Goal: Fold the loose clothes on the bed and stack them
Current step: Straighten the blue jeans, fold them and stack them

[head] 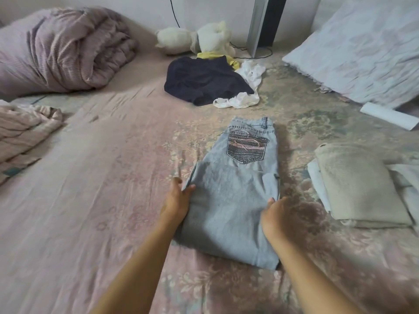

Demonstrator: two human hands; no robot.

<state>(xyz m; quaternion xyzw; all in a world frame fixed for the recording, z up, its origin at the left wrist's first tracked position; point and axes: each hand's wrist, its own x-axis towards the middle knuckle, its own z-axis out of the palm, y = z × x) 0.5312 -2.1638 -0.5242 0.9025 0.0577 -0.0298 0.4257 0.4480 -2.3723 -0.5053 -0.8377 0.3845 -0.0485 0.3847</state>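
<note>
Light blue jeans [235, 191] lie partly folded on the bed, with the embroidered back pocket facing up at the far end. My left hand [178, 198] pinches the left edge of the folded layer between thumb and fingers. On the right edge of the jeans, my right hand [275, 216] is blurred and its fingers are hard to read. A dark navy garment [201, 80] lies loose further back, with a white garment [244, 91] and a yellow one [215, 55] beside it. Folded beige and pale clothes [356, 184] sit stacked at the right.
A rolled pink quilt [59, 51] lies at the back left and a crumpled pink cloth [22, 132] at the left edge. A pale pillow [362, 48] and white roll [387, 115] are at the right. Soft toys [195, 37] lean against the wall.
</note>
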